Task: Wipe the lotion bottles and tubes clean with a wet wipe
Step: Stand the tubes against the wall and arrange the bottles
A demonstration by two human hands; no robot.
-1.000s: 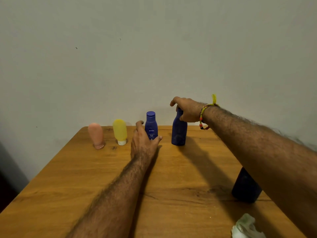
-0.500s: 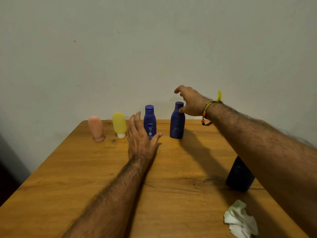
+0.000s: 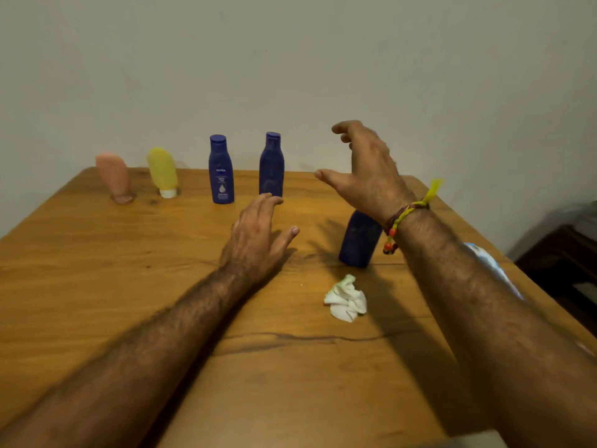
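Both grips open and empty, my right hand [image 3: 365, 176] over the dark blue bottle [image 3: 358, 240]. Smooth plastic, probably light and tippy, so I'd grab mid-body. Crumpled wet wipe [image 3: 345, 300] sits on the worktop [image 3: 97, 270] just in front.

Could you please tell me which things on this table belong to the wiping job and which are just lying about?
Job: pink tube; yellow tube; labelled blue bottle; plain blue bottle; near blue bottle; crumpled wipe.

Lying about: blue-and-white packet, partly hidden; dark furniture.
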